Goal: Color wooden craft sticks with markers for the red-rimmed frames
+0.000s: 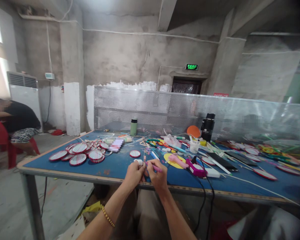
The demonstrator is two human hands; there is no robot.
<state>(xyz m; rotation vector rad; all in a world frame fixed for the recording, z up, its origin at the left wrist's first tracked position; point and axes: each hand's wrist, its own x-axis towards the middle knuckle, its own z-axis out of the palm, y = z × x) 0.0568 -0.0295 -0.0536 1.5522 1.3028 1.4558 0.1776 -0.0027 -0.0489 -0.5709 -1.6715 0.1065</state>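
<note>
My left hand [135, 174] is closed near the table's front edge, pinching a small white piece [138, 162]. A thin, light brown strip [144, 158] stands up between my two hands; which hand holds it I cannot tell. Close beside it, my right hand [158, 176] is wrapped round a pink pen-like tool [155, 167], its tip toward the left fingers. Just beyond my hands lies one round white disc with a red rim [135, 153]. A heap of similar discs [78, 154] sits to the left, next to a phone [116, 144].
Right of my hands are a pink-and-purple glue gun [193, 167] with black cords, a yellow disc [174, 160] and a white cup [194, 145]. A green bottle [133, 127] and a black flask [208, 128] stand near the perforated metal screen [145, 103]. A person [21, 115] sits at far left.
</note>
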